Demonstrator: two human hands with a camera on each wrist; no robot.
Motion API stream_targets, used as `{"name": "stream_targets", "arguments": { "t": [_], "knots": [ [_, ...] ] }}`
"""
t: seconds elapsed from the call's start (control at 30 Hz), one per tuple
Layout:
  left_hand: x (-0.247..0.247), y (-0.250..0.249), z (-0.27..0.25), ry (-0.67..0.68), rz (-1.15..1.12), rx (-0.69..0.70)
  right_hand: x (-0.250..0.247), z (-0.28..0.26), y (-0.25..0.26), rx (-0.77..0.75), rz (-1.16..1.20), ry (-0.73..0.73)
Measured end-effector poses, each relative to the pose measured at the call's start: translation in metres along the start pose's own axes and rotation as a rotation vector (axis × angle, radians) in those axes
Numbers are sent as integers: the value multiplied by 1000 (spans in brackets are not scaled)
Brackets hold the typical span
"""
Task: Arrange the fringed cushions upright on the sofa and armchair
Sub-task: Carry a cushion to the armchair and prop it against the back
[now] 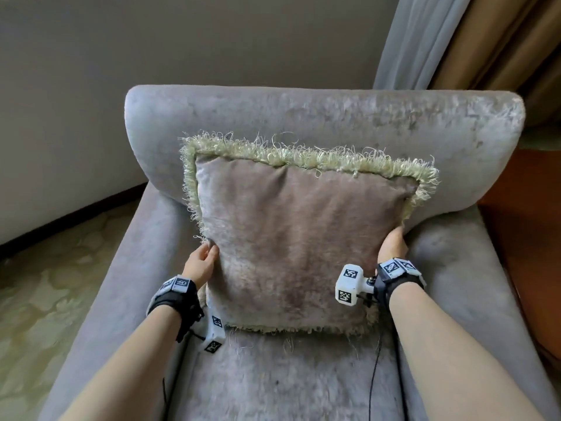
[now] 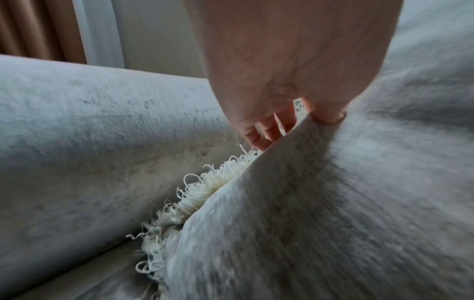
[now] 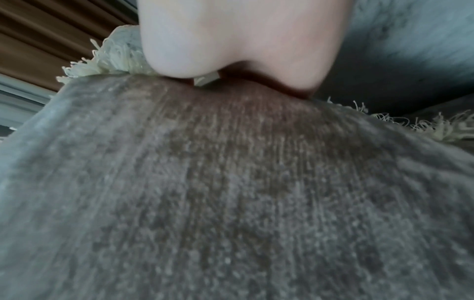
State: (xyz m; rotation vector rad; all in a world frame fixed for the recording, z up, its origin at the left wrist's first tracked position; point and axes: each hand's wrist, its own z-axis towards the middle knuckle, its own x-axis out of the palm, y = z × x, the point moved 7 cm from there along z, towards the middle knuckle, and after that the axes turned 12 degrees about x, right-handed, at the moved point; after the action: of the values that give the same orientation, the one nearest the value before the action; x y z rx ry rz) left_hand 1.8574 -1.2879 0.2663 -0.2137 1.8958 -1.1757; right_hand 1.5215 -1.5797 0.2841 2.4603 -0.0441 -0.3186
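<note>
A grey-brown velvet cushion (image 1: 288,238) with a pale fringe stands upright on the seat of a grey velvet armchair (image 1: 303,117), leaning on its backrest. My left hand (image 1: 209,247) pinches the cushion's left edge low down. In the left wrist view the left hand (image 2: 295,130) has its thumb on the cushion's (image 2: 333,203) front and its fingers (image 2: 266,134) behind the fringe. My right hand (image 1: 394,237) holds the right edge, fingers tucked out of sight between cushion and armrest. The right wrist view shows the palm (image 3: 243,40) pressed on the cushion (image 3: 231,182).
The armchair's padded armrests (image 1: 449,268) flank the cushion closely. An orange-brown wooden surface (image 1: 522,238) stands to the right. Curtains (image 1: 455,41) hang behind at the right, with a plain wall (image 1: 151,41) on the left. Patterned carpet (image 1: 45,284) lies to the left.
</note>
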Motion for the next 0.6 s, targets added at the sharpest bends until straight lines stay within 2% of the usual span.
{"name": "stream_targets", "arguments": {
  "t": [0.13, 0.2, 0.27, 0.33, 0.37, 0.4, 0.5, 0.57, 0.6],
  "knots": [
    [6, 16, 3, 33, 70, -70, 0, -1, 3, -4, -29, -24],
    [-5, 5, 2, -8, 293, -92, -11, -8, 15, -150, -33, -135],
    [-27, -36, 3, -207, 549, -10, -27, -29, 29, -347, 22, -284],
    [-40, -98, 3, -403, 567, 183, -32, -55, 45, -547, 70, -340],
    [-39, -127, 4, -437, 543, 306, -28, -72, 54, -679, 72, -338],
    [-31, -158, 5, -424, 542, 435, -19, -93, 61, -832, 45, -319],
    [24, -235, 0, -188, 624, 821, 44, -170, 67, -1292, -181, -132],
    [60, -250, 3, -45, 750, 938, 95, -206, 50, -1481, -456, -15],
    [69, -242, 13, 2, 805, 907, 114, -207, 38, -1523, -618, -1]
  ]
}}
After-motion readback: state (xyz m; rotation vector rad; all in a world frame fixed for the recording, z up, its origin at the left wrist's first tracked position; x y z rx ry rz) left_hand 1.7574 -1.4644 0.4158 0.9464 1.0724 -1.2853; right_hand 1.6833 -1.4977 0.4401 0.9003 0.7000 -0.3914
